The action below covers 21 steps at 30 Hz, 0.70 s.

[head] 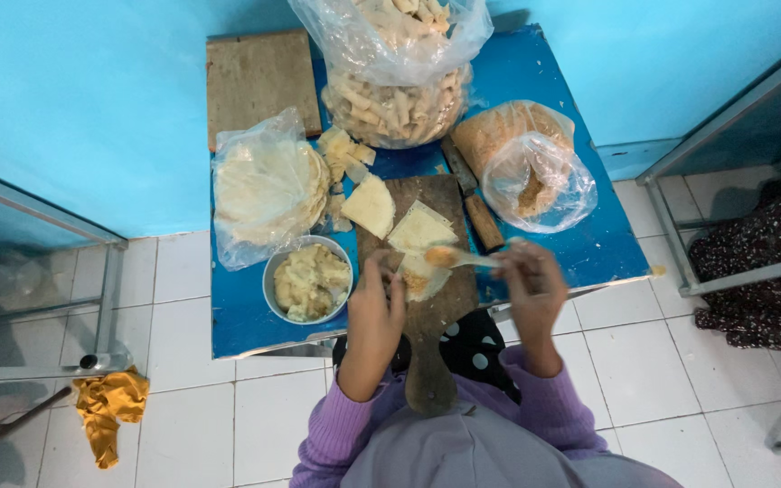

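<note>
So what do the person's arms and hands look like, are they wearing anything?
Both arms are covered by long, soft-looking lilac purple sleeves that end at the wrists with snug cuffs. The left hand and right hand are bare: no gloves, and no rings or bracelets that the picture lets me make out.

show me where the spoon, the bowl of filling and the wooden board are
spoon (463, 258), head view, on its handle.
bowl of filling (270, 282), head view, on its left rim.
wooden board (449, 303), head view, on bare wood.
</note>
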Each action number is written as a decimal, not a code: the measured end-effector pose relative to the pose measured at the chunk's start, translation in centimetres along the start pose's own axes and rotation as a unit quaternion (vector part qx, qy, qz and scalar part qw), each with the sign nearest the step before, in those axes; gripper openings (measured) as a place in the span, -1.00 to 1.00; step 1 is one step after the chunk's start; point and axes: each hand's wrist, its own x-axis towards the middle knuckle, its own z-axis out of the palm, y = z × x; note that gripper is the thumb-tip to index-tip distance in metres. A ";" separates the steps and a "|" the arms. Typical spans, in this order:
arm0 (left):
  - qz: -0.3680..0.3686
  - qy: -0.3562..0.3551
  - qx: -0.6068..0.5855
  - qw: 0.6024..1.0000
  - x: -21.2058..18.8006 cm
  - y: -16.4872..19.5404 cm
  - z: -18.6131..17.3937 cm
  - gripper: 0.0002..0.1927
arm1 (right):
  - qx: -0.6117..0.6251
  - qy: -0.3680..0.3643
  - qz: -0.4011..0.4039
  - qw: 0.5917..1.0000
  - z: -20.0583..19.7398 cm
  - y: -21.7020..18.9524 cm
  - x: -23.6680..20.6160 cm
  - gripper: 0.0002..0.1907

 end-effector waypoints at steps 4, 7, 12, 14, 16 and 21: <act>-0.005 -0.008 -0.020 1.000 -0.7 0.4 -0.8 -0.62 | -0.074 0.109 -0.043 0.990 -4.3 -0.7 2.4 -0.75; 0.000 -0.006 -0.026 1.000 -0.8 0.5 -0.9 -0.63 | -0.136 0.172 -0.058 0.974 -7.1 -0.9 4.4 -0.75; 0.030 0.008 -0.023 0.999 -0.7 0.2 -0.7 -0.68 | -0.299 0.156 -0.089 0.937 -6.2 -0.4 6.3 -0.71; 0.048 0.017 -0.018 0.999 -0.9 0.0 -0.7 -0.71 | -0.411 0.100 -0.150 0.894 -4.3 -0.7 5.9 -0.61; 0.042 0.014 -0.020 0.999 -1.0 -0.2 -0.6 -0.73 | -0.493 0.079 -0.183 0.847 -2.3 -1.6 4.4 -0.54; 0.058 0.014 -0.027 0.998 -1.6 -0.4 0.1 -0.71 | -0.318 -0.098 -0.099 0.938 2.8 -3.8 0.0 -0.57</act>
